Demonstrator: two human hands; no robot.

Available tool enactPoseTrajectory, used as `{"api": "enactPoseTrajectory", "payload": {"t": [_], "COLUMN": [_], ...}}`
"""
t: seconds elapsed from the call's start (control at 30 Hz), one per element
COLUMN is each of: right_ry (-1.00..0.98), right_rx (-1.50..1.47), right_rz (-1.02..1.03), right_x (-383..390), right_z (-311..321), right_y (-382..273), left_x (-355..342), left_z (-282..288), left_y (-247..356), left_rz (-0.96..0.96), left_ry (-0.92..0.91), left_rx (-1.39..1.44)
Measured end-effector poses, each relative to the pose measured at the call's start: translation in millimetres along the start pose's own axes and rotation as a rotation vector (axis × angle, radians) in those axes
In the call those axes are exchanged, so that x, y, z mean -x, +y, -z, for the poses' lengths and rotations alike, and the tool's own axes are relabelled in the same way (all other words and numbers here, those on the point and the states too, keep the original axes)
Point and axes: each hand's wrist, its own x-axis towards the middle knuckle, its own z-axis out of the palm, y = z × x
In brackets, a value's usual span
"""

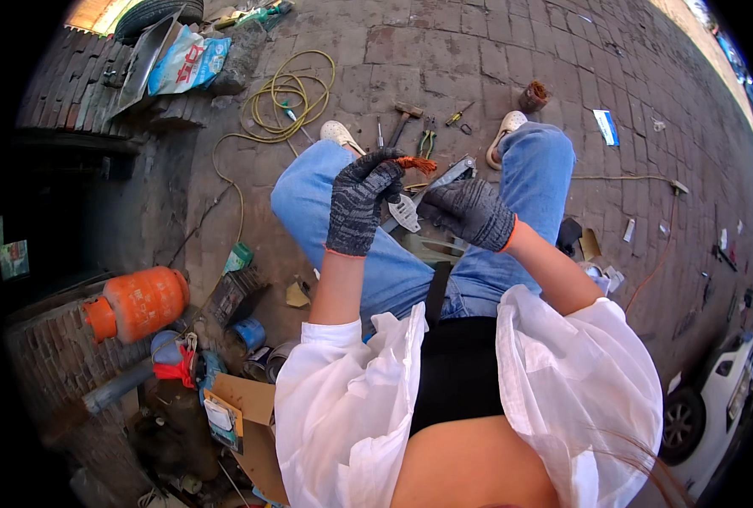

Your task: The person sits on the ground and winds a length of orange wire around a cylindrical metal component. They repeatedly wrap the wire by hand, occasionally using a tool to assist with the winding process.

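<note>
My left hand (359, 203), in a dark grey knit glove, pinches a ragged orange bundle (414, 164), perhaps wire or fibre. My right hand (469, 212), gloved alike, is closed at a silver metal piece (406, 213) between my hands; its exact grip is partly hidden. Behind my right fingers a longer grey metal part (452, 173) slants up between my knees. Beyond them on the brick paving lie pliers (427, 137), a hammer (406, 114), a screwdriver (459, 114) and a rusty can (533, 97).
A coiled yellow hose (287, 85) lies ahead left. An orange gas cylinder (143, 300), a cardboard box (245, 394) and assorted buckets crowd my left. A white car (723, 381) stands at lower right. A brick ledge (63, 93) bears a blue-white sack (186, 59).
</note>
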Motion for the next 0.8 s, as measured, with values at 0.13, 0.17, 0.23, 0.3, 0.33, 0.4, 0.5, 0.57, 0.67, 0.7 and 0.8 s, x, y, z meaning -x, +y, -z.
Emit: {"api": "enactPoseTrajectory", "payload": {"t": [0.13,0.17,0.23,0.3,0.33,0.4,0.5,0.57,0.67,0.7,0.8], "right_ry": [-0.043,0.08,0.08,-0.008,-0.036,0.02,0.139,0.361,0.53,0.538,0.495], "right_rx": [0.223,0.134,0.104,0.043,-0.008,0.086,0.062,-0.101,-0.413,-0.369,-0.027], "right_rz": [-0.187,-0.172,-0.197,-0.209,-0.199,0.017,0.073,-0.101,-0.327,-0.315,-0.197], "right_x": [-12,-12,-10,-6,1,4,-9,-19,-19,-19,-17], "right_z": [17,20,13,3,-3,-10,15,30,34,31,18], "right_y": [3,21,39,32,12,-2,-10,10,33,29,9], "left_x": [1,5,11,14,8,1,4,12,15,16,16], "left_z": [8,7,-1,-8,-7,1,17,5,10,9,1], "left_y": [-22,-20,-10,-2,-4,-18,-27,-15,-18,-17,-11], "left_rz": [-0.326,-0.275,-0.1,0.012,-0.027,-0.08,-0.271,-0.146,-0.242,-0.224,-0.162], "left_ry": [0.06,-0.076,-0.124,-0.063,0.014,0.18,0.2,0.187,0.17,0.182,0.203], "left_rx": [-0.767,-0.73,-0.445,-0.096,-0.151,-0.274,-0.652,-0.597,-0.625,-0.578,-0.459]}}
